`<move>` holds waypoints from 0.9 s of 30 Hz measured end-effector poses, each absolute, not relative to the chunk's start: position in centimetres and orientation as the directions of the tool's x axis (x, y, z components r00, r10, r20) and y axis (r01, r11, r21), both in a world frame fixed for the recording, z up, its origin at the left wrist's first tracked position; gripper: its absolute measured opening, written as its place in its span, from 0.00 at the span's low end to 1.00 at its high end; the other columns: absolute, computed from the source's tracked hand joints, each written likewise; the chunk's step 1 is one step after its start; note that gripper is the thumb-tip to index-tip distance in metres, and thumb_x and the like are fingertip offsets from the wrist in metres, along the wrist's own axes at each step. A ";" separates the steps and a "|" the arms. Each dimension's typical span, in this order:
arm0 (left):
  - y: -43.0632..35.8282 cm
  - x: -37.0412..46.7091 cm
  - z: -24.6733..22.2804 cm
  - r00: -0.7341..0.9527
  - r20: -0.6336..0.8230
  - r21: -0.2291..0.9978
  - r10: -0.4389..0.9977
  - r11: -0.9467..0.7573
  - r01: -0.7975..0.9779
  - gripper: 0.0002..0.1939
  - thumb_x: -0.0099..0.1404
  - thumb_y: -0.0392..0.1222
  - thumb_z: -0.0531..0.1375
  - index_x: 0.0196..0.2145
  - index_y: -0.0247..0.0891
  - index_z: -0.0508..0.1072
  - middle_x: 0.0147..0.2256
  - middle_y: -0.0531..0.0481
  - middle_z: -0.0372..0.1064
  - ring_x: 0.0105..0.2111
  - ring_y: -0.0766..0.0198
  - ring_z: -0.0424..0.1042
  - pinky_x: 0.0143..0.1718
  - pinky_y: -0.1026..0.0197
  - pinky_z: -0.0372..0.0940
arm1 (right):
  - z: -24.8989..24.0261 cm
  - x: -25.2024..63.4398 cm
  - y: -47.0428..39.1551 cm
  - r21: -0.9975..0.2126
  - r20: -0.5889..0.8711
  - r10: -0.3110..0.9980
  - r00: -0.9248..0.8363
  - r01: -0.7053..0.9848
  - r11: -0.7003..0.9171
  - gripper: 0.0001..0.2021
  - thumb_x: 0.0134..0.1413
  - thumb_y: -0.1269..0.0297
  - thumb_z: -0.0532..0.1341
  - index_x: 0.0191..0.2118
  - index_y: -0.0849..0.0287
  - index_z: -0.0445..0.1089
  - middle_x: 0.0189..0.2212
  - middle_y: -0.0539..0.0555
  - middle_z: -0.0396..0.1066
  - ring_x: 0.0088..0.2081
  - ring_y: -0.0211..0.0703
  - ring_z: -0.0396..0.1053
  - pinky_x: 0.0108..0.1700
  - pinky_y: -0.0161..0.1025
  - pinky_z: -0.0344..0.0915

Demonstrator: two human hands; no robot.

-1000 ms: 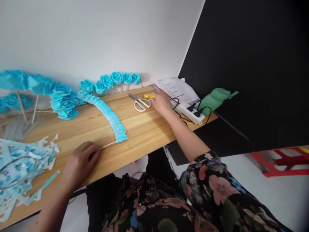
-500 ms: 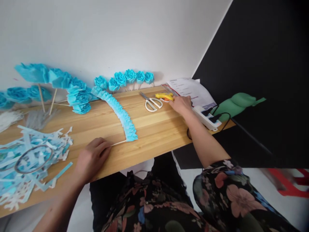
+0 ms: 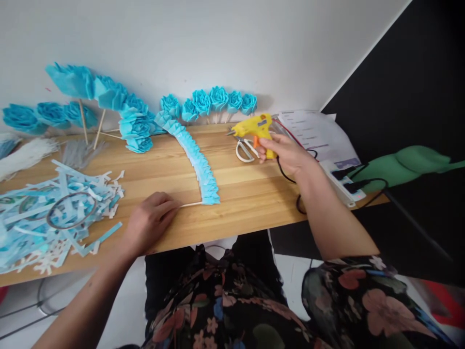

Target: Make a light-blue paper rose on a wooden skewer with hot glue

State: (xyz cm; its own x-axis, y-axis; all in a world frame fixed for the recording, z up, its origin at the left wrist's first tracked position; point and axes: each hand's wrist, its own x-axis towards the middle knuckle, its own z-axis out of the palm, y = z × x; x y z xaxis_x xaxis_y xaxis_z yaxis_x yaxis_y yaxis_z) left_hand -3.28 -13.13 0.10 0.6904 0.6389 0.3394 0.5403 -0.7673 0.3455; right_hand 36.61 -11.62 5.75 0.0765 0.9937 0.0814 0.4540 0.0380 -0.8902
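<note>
My left hand [image 3: 154,218] rests near the table's front edge, its fingers closed on a thin wooden stick [image 3: 191,204]. The stick's far end meets the lower end of a long ruffled strip of blue crepe paper [image 3: 194,160], which curves back across the wood. In my right hand [image 3: 285,150] is a yellow hot glue gun [image 3: 256,127], lifted above the table with its nozzle pointing left. Its orange trigger shows by my fingers. White-handled scissors [image 3: 246,150] lie under and behind the gun, partly hidden by it.
Blue paper roses [image 3: 218,98] on sticks lean along the wall. Paper scraps [image 3: 61,218] with a ring on top heap at the left. A power strip [image 3: 343,186] with black plugs, printed sheets [image 3: 316,131] and a green object [image 3: 407,165] are at the right.
My right hand has picked the glue gun up off the table beside the scissors. My left hand stays on the stick. The camera view has shifted, moving the whole scene.
</note>
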 end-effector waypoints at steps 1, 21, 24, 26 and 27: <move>-13.1 -3.3 0.0 0.693 0.346 0.340 0.633 -0.772 0.537 0.14 0.75 0.40 0.53 0.39 0.37 0.79 0.36 0.45 0.74 0.37 0.59 0.72 0.38 0.59 0.67 | 5.9 36.1 -11.1 -0.916 0.050 0.999 0.020 0.399 0.037 0.18 0.61 0.45 0.62 0.40 0.56 0.75 0.30 0.55 0.74 0.31 0.42 0.72 0.32 0.40 0.71; -13.1 -3.4 -0.2 0.676 0.370 0.371 0.637 -0.769 0.521 0.09 0.73 0.34 0.57 0.42 0.37 0.79 0.37 0.47 0.72 0.36 0.63 0.71 0.37 0.62 0.65 | 2.6 33.0 -7.1 -0.994 -0.101 0.991 -0.092 -0.028 -0.104 0.07 0.59 0.65 0.67 0.42 0.58 0.74 0.42 0.56 0.79 0.37 0.38 0.77 0.37 0.32 0.76; -13.1 -3.6 -0.2 0.681 0.361 0.368 0.637 -0.768 0.524 0.09 0.73 0.35 0.57 0.42 0.37 0.79 0.37 0.47 0.72 0.37 0.63 0.71 0.37 0.62 0.65 | 2.1 32.6 -6.4 -0.990 -0.137 0.990 0.039 -0.046 -0.135 0.03 0.65 0.66 0.63 0.41 0.59 0.72 0.37 0.54 0.79 0.34 0.35 0.77 0.35 0.32 0.76; -13.1 -3.6 -0.2 0.682 0.366 0.365 0.633 -0.772 0.520 0.09 0.74 0.36 0.57 0.42 0.37 0.79 0.36 0.47 0.72 0.36 0.63 0.71 0.37 0.62 0.65 | 1.8 32.6 -6.0 -0.989 -0.143 0.984 0.110 -0.052 -0.138 0.03 0.66 0.66 0.61 0.41 0.59 0.71 0.32 0.52 0.77 0.31 0.35 0.76 0.33 0.31 0.76; -13.1 -3.6 -0.2 0.683 0.368 0.364 0.631 -0.773 0.519 0.09 0.74 0.36 0.57 0.41 0.37 0.79 0.36 0.47 0.72 0.36 0.63 0.72 0.37 0.62 0.66 | 1.7 32.6 -5.9 -0.990 -0.141 0.980 0.137 -0.048 -0.136 0.03 0.66 0.67 0.61 0.41 0.59 0.70 0.31 0.52 0.76 0.30 0.35 0.75 0.32 0.31 0.75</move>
State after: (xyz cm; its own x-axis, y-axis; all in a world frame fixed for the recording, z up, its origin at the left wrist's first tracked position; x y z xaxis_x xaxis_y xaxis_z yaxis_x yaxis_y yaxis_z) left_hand -3.62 -13.09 -0.20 0.6826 0.6313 0.3682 0.5189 -0.7734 0.3641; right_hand 32.61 -5.85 1.74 0.1370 0.9804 -0.1413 -0.0481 -0.1359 -0.9896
